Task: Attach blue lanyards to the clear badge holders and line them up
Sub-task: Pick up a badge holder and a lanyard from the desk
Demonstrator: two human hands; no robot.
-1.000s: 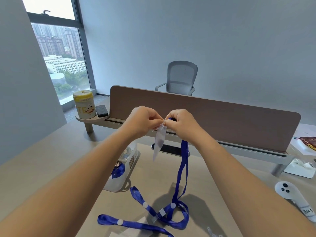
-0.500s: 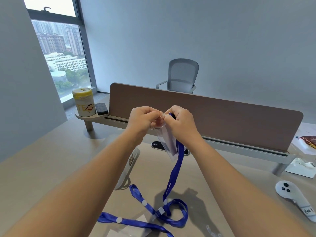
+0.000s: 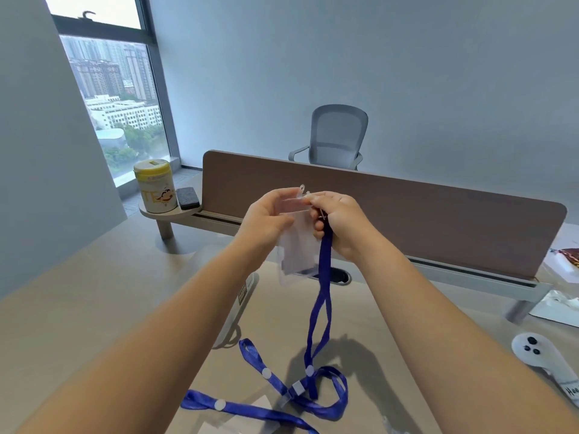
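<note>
**Clipping a lanyard to a badge holder**

Turned since a moment ago, the badge holder (image 3: 296, 245) now hangs face-on above the desk (image 3: 94, 292); left hand (image 3: 269, 214) pinches its top edge; right hand (image 3: 341, 220) pinches the clear clip strap at its slot, gripping the blue lanyard (image 3: 324, 277). Attaching seems under way; next, likely snap the strap shut. More lanyards (image 3: 269, 399) lie tangled below; a white controller (image 3: 539, 352) sits well right.

cam: one, wide-angle, on my head | faces: forward and down over the desk (image 3: 391, 311) | range: near, both my forearms fill the foreground | shared views: single view only
</note>
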